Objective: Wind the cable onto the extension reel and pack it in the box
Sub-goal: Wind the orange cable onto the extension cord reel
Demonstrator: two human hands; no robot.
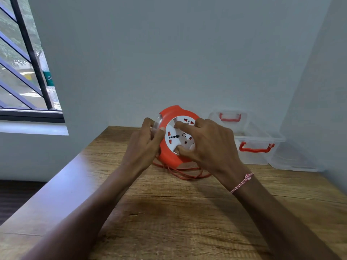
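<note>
Extension reel: the orange reel [170, 156] stands on edge on the worktop [169, 212], held between both hands, its white socket face [178, 136] turned toward the person.
Cable: loose orange cable [187, 174] lies in loops on the worktop directly below the right hand and just under the reel; much of it is not yet wound.
Left hand: the left hand [144, 143] is closed on the reel's left rim, thumb on the front, fingers curled behind; a clear part at that rim sits under the fingers, and what it is cannot be told.
Right hand: the right hand [208, 145] is spread over the socket face, fingertips [178, 125] pressed into its recesses; it grips the face, not the cable.
Box: the clear box [249, 154] with orange latches stands open, beyond and to the right of the right hand, near the wall; its lid [293, 160] lies just beside it.
Step in hand: judged to be winding, the left hand steadying, the right hand turning the face.
Next move: calls for continued rotation of the face while the housing is held fixed, so the loops feed in without snagging; packing follows only once the cable is in.
</note>
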